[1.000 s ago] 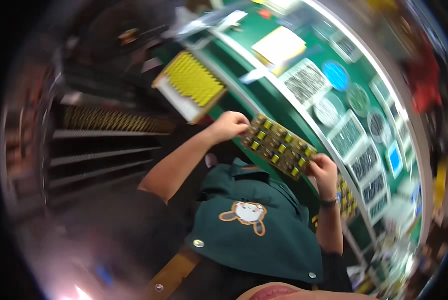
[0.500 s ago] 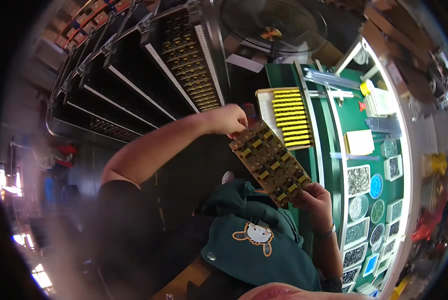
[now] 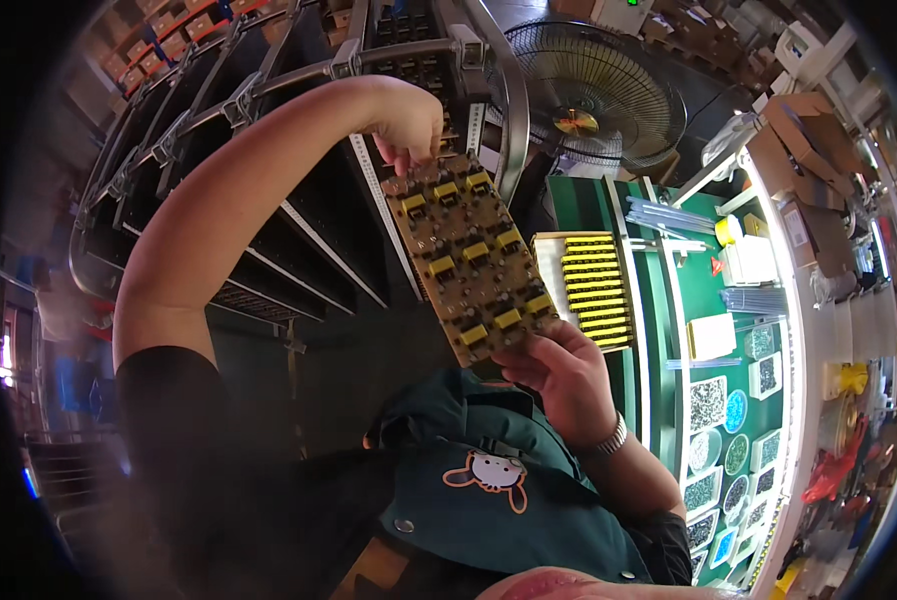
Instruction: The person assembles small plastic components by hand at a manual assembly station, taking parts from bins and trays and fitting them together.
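A brown circuit board (image 3: 477, 252) with rows of yellow-wrapped transformers is held tilted between my two hands. My left hand (image 3: 409, 122) grips its far edge from above, with the fingers curled and partly hidden. At the near right corner my right hand (image 3: 567, 378) pinches the board between thumb and fingers. My left hand is right beside the metal frame of a magazine rack (image 3: 514, 120). The board's far end lies in front of a white slotted rail (image 3: 379, 200) of that rack. Other boards (image 3: 409, 72) sit behind my left hand inside the rack.
Right of the board, a carton (image 3: 549, 262) holds rows of yellow transformers. A lit green workbench (image 3: 674, 350) carries white trays of small parts and a blue round dish (image 3: 736, 411). A large floor fan (image 3: 589, 100) stands behind. More black rack panels (image 3: 259, 235) spread to the left.
Both hands have carried the board left and away from me, up to the rack, and it now stands more upright in the picture. My view has shifted, showing more of the fan.
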A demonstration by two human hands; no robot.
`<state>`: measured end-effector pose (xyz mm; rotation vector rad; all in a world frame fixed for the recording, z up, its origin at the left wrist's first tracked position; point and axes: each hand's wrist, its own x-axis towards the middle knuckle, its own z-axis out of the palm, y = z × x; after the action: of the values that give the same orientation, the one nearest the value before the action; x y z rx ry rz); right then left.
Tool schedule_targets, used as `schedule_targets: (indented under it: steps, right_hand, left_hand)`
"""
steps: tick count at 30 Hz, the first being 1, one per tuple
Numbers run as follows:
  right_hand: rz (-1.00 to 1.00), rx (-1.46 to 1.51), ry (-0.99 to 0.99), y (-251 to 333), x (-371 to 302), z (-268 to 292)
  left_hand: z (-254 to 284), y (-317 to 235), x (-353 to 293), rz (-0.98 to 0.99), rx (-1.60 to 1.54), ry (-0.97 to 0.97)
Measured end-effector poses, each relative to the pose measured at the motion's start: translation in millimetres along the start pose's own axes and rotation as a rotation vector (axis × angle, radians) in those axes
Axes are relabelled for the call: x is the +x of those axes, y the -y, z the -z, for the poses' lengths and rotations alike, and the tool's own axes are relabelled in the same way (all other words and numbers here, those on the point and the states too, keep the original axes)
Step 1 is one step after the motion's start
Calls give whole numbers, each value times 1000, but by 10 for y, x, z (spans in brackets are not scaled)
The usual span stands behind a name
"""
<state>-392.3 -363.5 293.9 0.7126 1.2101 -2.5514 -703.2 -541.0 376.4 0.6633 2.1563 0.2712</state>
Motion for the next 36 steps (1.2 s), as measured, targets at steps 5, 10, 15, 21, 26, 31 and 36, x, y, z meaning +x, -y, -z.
schedule_targets:
  steps: [5,10,15,21,26,31,36]
  right_hand:
    - [35,43,20,-60,324,-324]
    - [60,55,15,-92,474,-439]
    - [78,71,1,-118,545,-504]
    - [94,83,-3,-115,596,-592]
    - [104,101,5,-134,676,-640]
    - [99,117,-17,-141,730,-738]
    - [79,98,-47,-86,805,-812]
  left_hand:
    - [330,176,152,-3,165,-36]
    - [438,242,263,-27,238,-78]
    - [487,309,341,-42,275,-112]
    - [516,348,378,-63,354,-184]
    - [536,257,355,-57,533,-273]
    - [498,315,419,13,534,-377]
    - [418,317,352,-2,455,-539]
